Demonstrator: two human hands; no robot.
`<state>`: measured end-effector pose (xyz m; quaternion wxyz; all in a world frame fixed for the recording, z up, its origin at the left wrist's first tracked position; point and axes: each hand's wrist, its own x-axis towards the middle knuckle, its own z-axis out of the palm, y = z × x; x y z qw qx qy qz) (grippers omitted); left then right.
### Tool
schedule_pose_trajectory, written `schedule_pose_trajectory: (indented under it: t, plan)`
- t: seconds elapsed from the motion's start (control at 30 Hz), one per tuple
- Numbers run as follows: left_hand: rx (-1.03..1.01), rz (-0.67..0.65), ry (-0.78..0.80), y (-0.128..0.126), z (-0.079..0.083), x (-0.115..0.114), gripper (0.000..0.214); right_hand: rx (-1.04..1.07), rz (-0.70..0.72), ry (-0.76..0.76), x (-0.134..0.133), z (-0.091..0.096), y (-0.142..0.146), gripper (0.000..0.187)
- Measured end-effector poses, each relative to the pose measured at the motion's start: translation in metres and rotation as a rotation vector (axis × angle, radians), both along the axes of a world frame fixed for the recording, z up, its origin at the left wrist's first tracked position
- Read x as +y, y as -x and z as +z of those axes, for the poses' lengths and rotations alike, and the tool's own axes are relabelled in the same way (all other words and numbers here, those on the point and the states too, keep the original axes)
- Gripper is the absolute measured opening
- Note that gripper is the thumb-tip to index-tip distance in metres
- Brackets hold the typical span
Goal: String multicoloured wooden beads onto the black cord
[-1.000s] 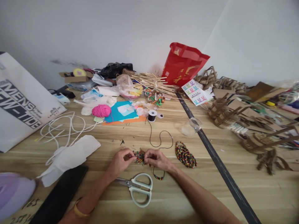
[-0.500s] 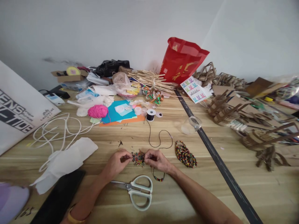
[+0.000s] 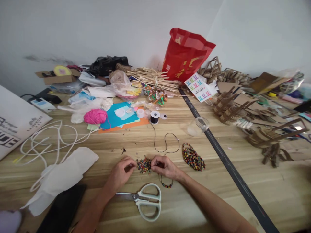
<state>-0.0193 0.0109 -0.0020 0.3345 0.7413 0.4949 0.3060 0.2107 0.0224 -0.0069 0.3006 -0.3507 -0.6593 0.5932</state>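
Loose multicoloured beads (image 3: 144,165) lie in a small pile between my two hands. My left hand (image 3: 123,171) is closed in a pinch at the pile's left edge; whatever its fingertips hold is too small to name. On the other side, my right hand (image 3: 165,168) pinches the thin black cord, its fingertips at the pile's right edge. Part of the black cord (image 3: 167,186) hangs below that hand in a loop with several beads threaded on it. From behind, the cord runs to a white-ended spool (image 3: 155,117). Nearer me lie white-handled scissors (image 3: 148,202).
Finished bead strands (image 3: 193,157) lie right of my right hand. A clear plastic cup (image 3: 198,126) rests on its side by a dark strip (image 3: 230,171). White paper (image 3: 63,178) and white cable (image 3: 58,139) lie left. Pink yarn (image 3: 95,116) and a red bag (image 3: 187,56) stand farther back.
The camera view has shifted slightly, moving the background a little. Both hands stay at the bead pile in nearly the same pinching pose.
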Motion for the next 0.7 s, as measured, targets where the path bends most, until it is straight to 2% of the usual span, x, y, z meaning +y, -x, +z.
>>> schedule_pose_trajectory:
  t: [0.37,0.7]
  plan:
    - [0.015,-0.017,0.002,0.0017,-0.0081,0.0012,0.016,-0.004,-0.008,0.033,0.0021,0.0000,0.0017,0.028]
    - [0.027,-0.013,0.040,0.0033,-0.0005,0.0008,0.015,-0.012,-0.041,0.025,0.0042,-0.0003,0.0043,0.030]
